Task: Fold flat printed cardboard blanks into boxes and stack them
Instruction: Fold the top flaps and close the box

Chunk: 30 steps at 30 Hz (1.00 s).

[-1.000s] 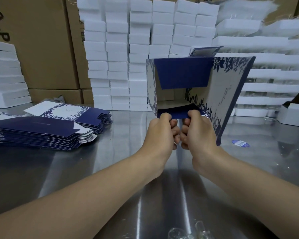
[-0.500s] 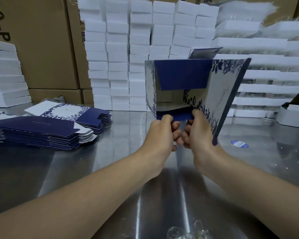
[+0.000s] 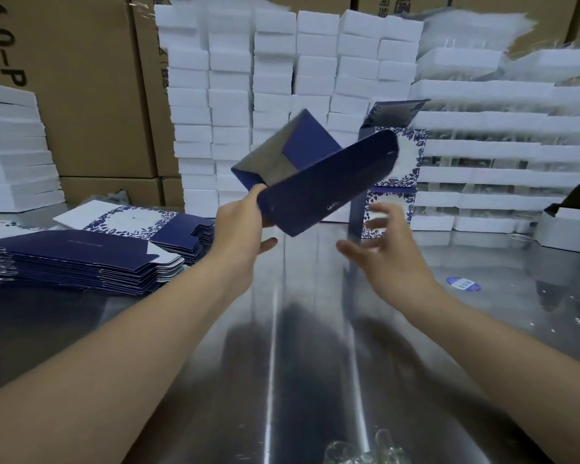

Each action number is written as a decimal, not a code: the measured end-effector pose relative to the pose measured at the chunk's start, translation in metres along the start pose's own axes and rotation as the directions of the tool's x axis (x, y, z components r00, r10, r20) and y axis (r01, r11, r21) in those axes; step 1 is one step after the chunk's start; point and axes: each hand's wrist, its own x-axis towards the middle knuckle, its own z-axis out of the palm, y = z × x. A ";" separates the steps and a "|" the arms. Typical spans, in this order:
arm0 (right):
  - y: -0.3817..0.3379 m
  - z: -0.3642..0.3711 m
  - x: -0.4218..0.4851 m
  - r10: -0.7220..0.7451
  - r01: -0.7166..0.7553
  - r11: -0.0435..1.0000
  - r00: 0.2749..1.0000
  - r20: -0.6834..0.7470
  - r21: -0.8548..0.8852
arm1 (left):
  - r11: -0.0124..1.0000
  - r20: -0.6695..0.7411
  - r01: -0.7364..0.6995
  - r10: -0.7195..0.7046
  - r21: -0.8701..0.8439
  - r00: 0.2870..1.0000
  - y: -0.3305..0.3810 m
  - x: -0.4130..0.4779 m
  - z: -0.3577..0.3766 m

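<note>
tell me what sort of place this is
Most likely a packaging workshop or packing station: a pile of flat navy printed cardboard blanks on a shiny steel table, tall stacks of white blocks behind, and large brown corrugated cartons.

Desk (image 3: 282, 363): brushed metal, reflective, with bright vertical streaks of light, filling the lower frame.
Brown shipping cartons (image 3: 81, 95): stacked as a wall, upper left and along the top edge, with black print.
White foam blocks (image 3: 275, 78): tall columns, upper centre.
White flat trays (image 3: 499, 122): layered stacks, right.
White slabs (image 3: 10, 155): pile, left edge.
Round blue sticker (image 3: 463, 283): on the desk, right.
Small open white box (image 3: 566, 226): far right.
</note>
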 end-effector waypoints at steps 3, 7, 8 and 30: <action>-0.006 -0.013 0.005 -0.178 0.174 0.981 0.983 -0.040 -0.091 | 0.995 0.004 -0.034 0.034 0.092 0.999 0.002 0.009 -0.005; -0.006 -0.005 -0.002 -0.244 0.243 0.969 0.969 0.027 0.040 | 0.987 0.061 -0.092 0.084 0.133 0.995 -0.004 0.008 -0.006; -0.006 -0.003 -0.004 -0.223 0.222 0.972 0.975 0.006 0.081 | 0.989 0.082 -0.093 0.083 0.119 0.993 -0.003 0.008 -0.005; 0.003 -0.007 0.003 -0.042 0.033 0.994 0.996 0.080 0.108 | 0.821 0.365 -0.381 0.229 0.426 0.902 -0.035 0.009 -0.006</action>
